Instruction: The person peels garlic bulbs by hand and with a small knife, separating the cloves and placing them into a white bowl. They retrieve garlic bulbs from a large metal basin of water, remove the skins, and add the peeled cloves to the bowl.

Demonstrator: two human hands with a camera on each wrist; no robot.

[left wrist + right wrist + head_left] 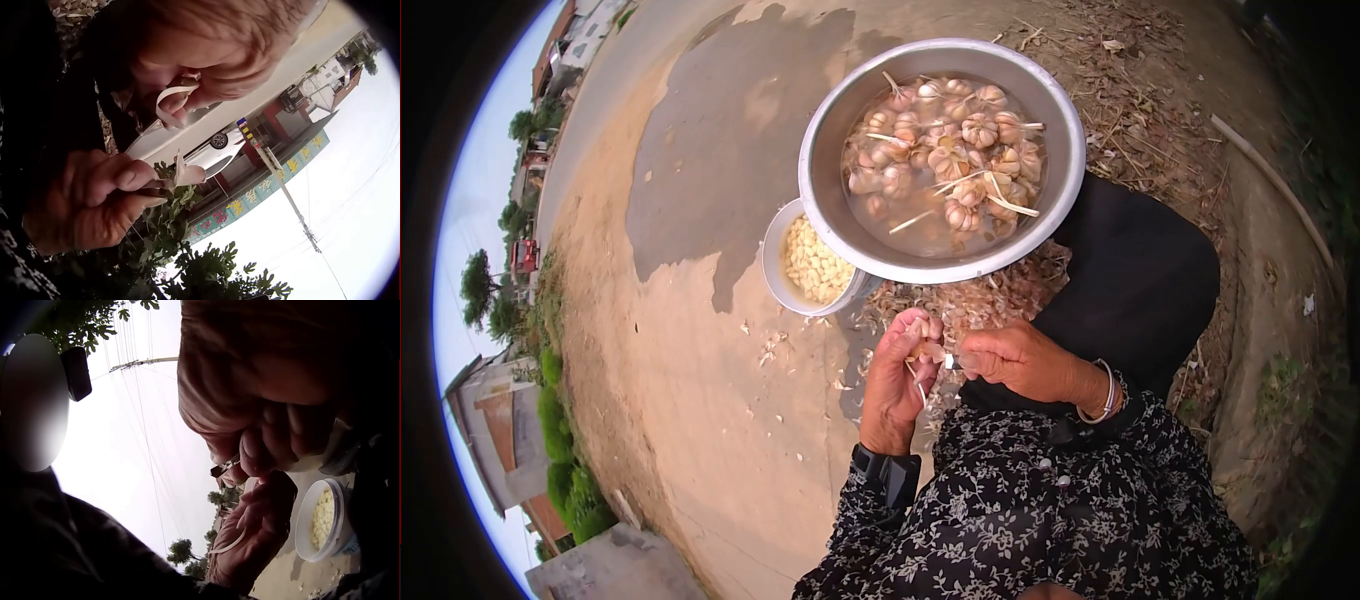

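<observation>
The left hand (897, 375) is curling around a garlic bulb (927, 351), just below the big metal bowl (825, 205). The right hand (1015, 360) is pinching a small blade (952, 361). Peeling slowly, away from fingers, seems safest.

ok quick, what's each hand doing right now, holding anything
Left hand: fingers curled round a garlic bulb, gripping it.
Right hand: pinching a small knife against the garlic bulb, peeling skin.
</observation>
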